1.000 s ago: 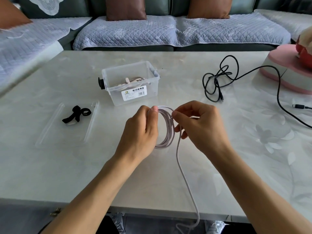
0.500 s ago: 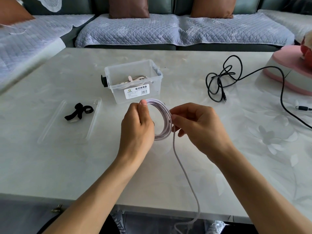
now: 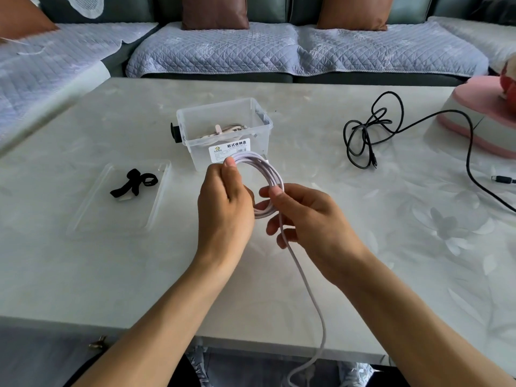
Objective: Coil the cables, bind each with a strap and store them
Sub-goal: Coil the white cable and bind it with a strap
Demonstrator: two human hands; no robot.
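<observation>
A pale lilac cable [image 3: 268, 174] is partly wound into a coil above the table's middle. My left hand [image 3: 223, 208] pinches the coil at its top left. My right hand [image 3: 310, 219] grips the coil's right side, and the loose tail runs down from it past the table's front edge. Behind the coil stands a clear storage box [image 3: 224, 129] with a pinkish bundled cable inside. Black straps [image 3: 134, 182] lie in a clear lid [image 3: 117, 202] at the left. A loose black cable [image 3: 371, 129] sprawls at the right.
A pink and white stand [image 3: 480, 118] sits at the far right, with the black cable's run curving past it to a plug [image 3: 502, 179]. A sofa with quilted covers lines the far side of the table.
Both hands have lifted the coil up towards the box. My right hand has slid round the coil's right side, laying on more of the tail.
</observation>
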